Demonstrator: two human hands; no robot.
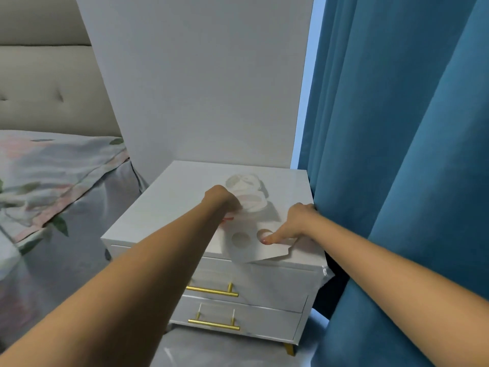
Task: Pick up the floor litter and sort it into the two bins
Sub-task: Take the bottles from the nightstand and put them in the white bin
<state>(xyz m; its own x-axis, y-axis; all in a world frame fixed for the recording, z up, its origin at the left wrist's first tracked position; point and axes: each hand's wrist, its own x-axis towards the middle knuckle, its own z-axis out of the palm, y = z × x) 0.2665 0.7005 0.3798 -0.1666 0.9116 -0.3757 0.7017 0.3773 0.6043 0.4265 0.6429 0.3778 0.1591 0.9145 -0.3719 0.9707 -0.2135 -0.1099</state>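
Head view, single frame.

1. White nightstand (pixel 169 207): centre of frame, two drawers with gold bar handles (pixel 211 290), a gold foot at its 5 o'clock corner. It backs onto a pale wall (pixel 198 88).

2. Crumpled clear plastic wrapper (pixel 248 193): lies on the nightstand top, toward 12 o'clock of the hands. Faint pink and white print; details blurred.

3. White card sheet with two round cut-outs (pixel 251 250): flat on the nightstand top at its 6 o'clock edge, one corner overhanging the front above the upper drawer.

4. Left hand (pixel 221 198): fingers curled, knuckles up, closed on the near edge of the plastic wrapper. A small red scrap (pixel 229 219) shows beneath the wrist; whether the hand holds it cannot be told.

5. Right hand (pixel 296 221): at 3 o'clock of the left hand, apart from it. Thumb extended, its tip pressing at the right-hand cut-out of the card sheet; remaining fingers curled, gripping nothing that shows.

6. Blue curtain (pixel 397 154): hangs full height at 3 o'clock, touching the nightstand's right side and crowding the right hand's knuckles.

7. Bed with floral cover (pixel 53 168) and grey sheet: at 9 o'clock, just beside the nightstand. Beige tufted headboard (pixel 45 96) at 10 o'clock.

8. Grey floor covering (pixel 225 348): at 6 o'clock beneath the nightstand.

Both forearms cross the lower frame and hide part of the drawer fronts.
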